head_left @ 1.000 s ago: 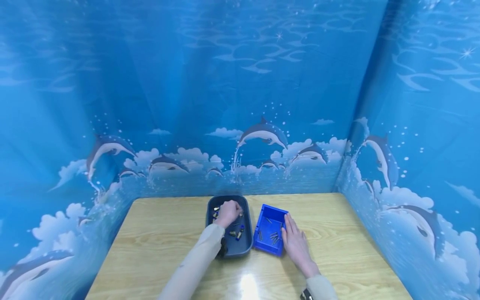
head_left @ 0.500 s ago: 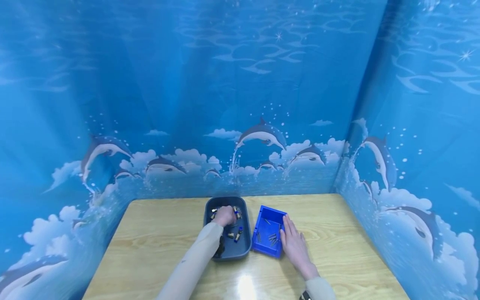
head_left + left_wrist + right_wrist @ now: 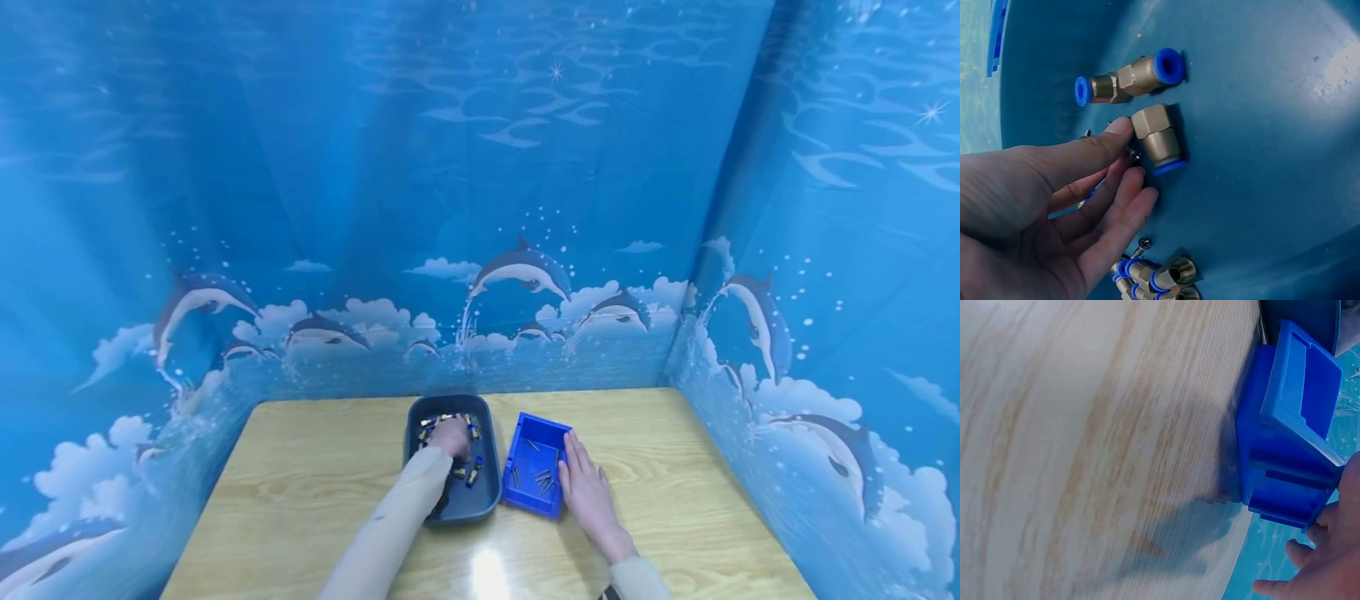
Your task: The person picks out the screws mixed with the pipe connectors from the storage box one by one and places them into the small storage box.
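My left hand (image 3: 452, 437) reaches down into a dark oval basin (image 3: 491, 492). In the left wrist view, its thumb and bent fingers (image 3: 1124, 212) are right at a small dark screw (image 3: 1134, 154), and I cannot tell whether they pinch it. Just past the thumb tip lies a brass fitting with a blue ring (image 3: 1159, 139). A longer fitting (image 3: 1135, 76), blue at both ends, lies above it. My right hand (image 3: 592, 492) rests with straight fingers along the right wall of a blue bin (image 3: 534, 502), which contains several screws (image 3: 543, 477).
Several more brass fittings (image 3: 1154, 278) sit grouped in the basin beside another screw (image 3: 1142, 244). The bin stands close to the basin's right on a wooden table (image 3: 322, 467). A dolphin-print curtain (image 3: 375, 167) encloses the table's back and sides.
My left hand has moved from the basin's far part slightly toward me, uncovering fittings beyond it. My right hand stays against the blue bin. The head view has shifted slightly.
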`<state>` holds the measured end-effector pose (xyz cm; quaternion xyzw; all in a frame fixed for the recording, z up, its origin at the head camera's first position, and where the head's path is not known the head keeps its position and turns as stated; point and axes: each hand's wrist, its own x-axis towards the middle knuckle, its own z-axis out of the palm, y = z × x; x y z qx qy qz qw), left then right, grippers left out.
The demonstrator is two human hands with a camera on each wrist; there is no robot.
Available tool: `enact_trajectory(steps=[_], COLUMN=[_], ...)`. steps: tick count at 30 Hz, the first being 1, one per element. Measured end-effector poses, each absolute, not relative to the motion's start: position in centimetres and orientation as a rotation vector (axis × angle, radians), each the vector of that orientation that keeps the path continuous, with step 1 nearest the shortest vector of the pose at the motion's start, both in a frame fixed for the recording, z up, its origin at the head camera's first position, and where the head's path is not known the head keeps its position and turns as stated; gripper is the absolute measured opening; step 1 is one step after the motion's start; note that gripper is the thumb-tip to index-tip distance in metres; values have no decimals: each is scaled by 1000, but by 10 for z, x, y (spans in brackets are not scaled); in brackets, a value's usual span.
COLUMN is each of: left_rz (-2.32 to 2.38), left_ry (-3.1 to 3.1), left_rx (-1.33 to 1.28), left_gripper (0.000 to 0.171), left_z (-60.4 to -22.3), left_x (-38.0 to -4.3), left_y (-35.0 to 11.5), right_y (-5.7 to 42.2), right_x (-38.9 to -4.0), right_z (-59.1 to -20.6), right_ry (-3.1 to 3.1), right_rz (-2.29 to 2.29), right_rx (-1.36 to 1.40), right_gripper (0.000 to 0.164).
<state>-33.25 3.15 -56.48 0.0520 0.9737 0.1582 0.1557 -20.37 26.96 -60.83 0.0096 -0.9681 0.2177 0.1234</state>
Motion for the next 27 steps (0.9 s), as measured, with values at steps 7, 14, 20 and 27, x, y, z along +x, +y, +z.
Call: enact_trajectory(steps=[7, 14, 20, 27], left_rz=[536, 708, 923, 1363], left_ry=[2751, 2688, 2659, 2448], left_rx=[231, 226, 234, 184], left_gripper=[19, 33, 23, 10], left_z=[-565, -567, -571, -570], left_x=[-329, -333, -336, -327], left_y=[24, 16, 8, -1], right_y=[269, 269, 269, 269], right_x=[-203, -202, -202, -203], right_z=[-606, -605, -604, -606], right_ry=[-2823, -2823, -2828, -2829], right_rz=[651, 650, 655, 656], right_rx=[30, 36, 37, 36], right_gripper=[54, 54, 54, 55])
